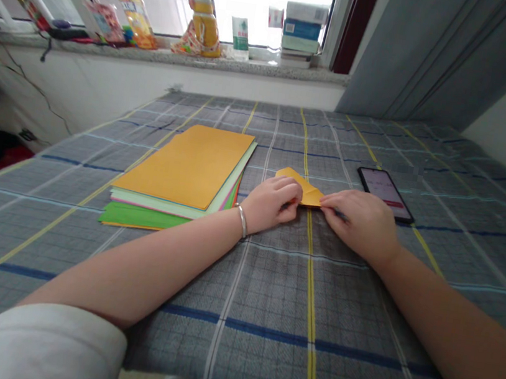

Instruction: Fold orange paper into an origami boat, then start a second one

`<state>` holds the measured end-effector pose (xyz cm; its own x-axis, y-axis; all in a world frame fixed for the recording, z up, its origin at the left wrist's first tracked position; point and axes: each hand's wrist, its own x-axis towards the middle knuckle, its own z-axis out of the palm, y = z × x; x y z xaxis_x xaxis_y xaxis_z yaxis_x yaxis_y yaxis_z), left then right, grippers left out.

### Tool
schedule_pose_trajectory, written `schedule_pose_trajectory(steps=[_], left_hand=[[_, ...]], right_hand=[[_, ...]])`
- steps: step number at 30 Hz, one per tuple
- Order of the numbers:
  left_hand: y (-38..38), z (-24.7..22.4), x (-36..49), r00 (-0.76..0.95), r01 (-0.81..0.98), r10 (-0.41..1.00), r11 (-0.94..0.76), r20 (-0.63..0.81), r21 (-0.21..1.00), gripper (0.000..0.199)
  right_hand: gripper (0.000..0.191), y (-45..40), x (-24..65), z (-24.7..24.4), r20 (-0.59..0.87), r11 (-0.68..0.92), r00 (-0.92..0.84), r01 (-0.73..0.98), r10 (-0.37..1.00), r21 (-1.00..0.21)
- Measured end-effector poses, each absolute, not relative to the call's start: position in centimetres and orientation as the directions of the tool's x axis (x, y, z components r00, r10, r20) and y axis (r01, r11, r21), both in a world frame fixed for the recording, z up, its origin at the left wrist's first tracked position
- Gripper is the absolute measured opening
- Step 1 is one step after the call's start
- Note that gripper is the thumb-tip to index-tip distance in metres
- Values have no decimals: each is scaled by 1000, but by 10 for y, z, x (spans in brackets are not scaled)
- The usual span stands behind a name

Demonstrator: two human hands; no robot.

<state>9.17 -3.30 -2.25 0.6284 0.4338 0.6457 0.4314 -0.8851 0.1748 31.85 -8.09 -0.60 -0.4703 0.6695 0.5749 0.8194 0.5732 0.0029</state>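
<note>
A folded piece of orange paper (303, 187) lies on the checked grey tablecloth (258, 353), its folds forming a pointed shape. My left hand (272, 203) curls over its left end and grips it. My right hand (361, 225) comes in from the other side, its fingertips pinching the right corner. Left of my left hand rests a stack of coloured paper (185, 170), orange on top, with pale green, pink and green sheets below. A metal bangle (241, 220) circles my left wrist. Part of the folded paper is hidden by my fingers.
A smartphone (385, 194) with a lit screen lies just beyond my right hand. Bottles and boxes stand along a stone windowsill (168, 56) at the far side. A grey curtain (418, 49) hangs at the back right.
</note>
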Motion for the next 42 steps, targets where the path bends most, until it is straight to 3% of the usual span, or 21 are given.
schedule_pose_trajectory(steps=[4, 9, 14, 19, 32, 42], left_hand=[[-43, -19, 95, 617, 582, 438, -813, 654, -4, 4], [-50, -19, 103, 668, 587, 357, -792, 653, -167, 18], [-44, -22, 104, 668, 611, 373, -769, 644, -188, 14], [-41, -19, 97, 676, 636, 405, -743, 616, -209, 8], [-44, -9, 87, 667, 691, 537, -704, 517, -161, 5], [-40, -6, 81, 679, 686, 556, -712, 479, -147, 5]], right_hand=[[19, -84, 313, -8, 596, 553, -467, 832, 653, 47], [22, -87, 304, -8, 567, 573, -524, 812, 636, 108], [23, -85, 298, -10, 548, 581, -545, 804, 634, 128], [19, -85, 302, -10, 591, 543, -466, 838, 658, 56], [13, -81, 317, -11, 598, 497, -365, 865, 713, -65], [15, -78, 320, -14, 583, 501, -369, 862, 724, -77]])
